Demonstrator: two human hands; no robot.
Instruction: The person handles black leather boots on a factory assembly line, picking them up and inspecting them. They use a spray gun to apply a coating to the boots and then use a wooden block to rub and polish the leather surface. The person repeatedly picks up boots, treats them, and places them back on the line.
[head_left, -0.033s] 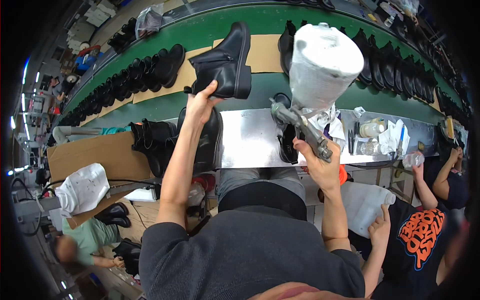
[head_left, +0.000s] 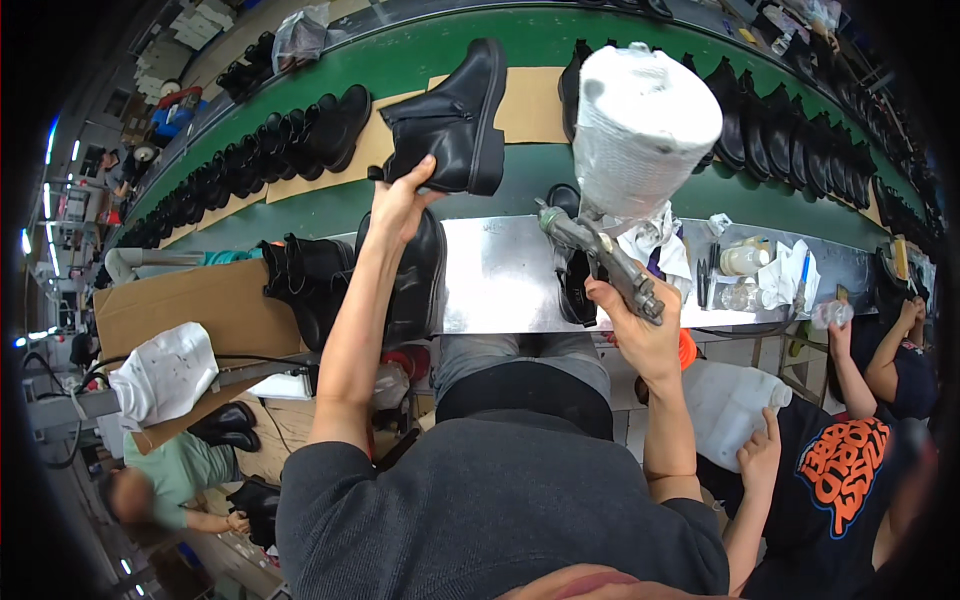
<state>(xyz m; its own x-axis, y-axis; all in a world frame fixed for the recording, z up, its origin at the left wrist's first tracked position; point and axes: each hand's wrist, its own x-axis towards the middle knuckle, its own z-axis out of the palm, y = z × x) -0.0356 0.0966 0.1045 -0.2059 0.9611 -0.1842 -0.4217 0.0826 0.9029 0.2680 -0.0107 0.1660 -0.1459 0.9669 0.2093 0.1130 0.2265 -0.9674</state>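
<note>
The left grip (head_left: 405, 208) curls round the shaft of a black boot (head_left: 462, 130), the right grip (head_left: 650, 325) closes about a spray gun (head_left: 615, 262); a steady boot and an unhurried wrist should serve best. The boot, upper centre of the frame (toe up, sole rightward), looks smooth and glossy.

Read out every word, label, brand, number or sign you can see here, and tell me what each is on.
Co-worker's dark shirt: large orange lettering with a pale blue outline; I don't copy its wording.
Black shoe on the metal counter: faint marking inside, too small to read.
Black boot in the left hand: none I can make out.
Spray gun in the right hand: none readable.
</note>
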